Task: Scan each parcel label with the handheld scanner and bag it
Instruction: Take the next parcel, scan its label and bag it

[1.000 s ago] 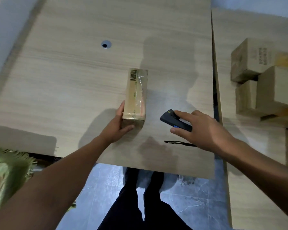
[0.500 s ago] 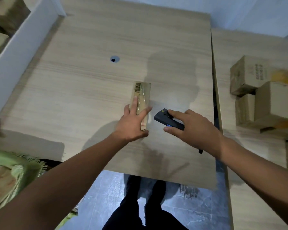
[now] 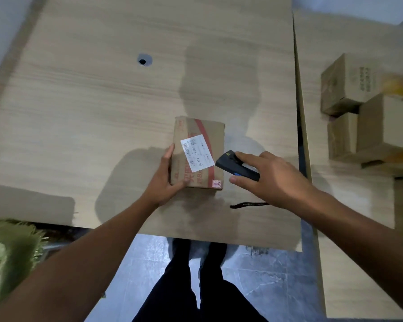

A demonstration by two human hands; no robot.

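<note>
A brown cardboard parcel (image 3: 209,133) with red tape lies flat on the wooden table (image 3: 102,101), its white barcode label (image 3: 197,152) facing up. My left hand (image 3: 165,182) grips the parcel's near left corner. My right hand (image 3: 270,177) holds a black handheld scanner (image 3: 230,165), whose nose points at the label from the parcel's right edge. The scanner's black wrist cord (image 3: 249,204) trails on the table below my hand.
Several more cardboard parcels (image 3: 368,112) are stacked on a second table at the right. A green woven bag (image 3: 12,247) sits at the lower left past the table edge. A cable hole (image 3: 144,60) is in the tabletop. My legs stand at the near edge.
The parcel stood on its narrow side; my left hand has tipped it flat, so the labelled face is up. My right hand stays beside it with the scanner.
</note>
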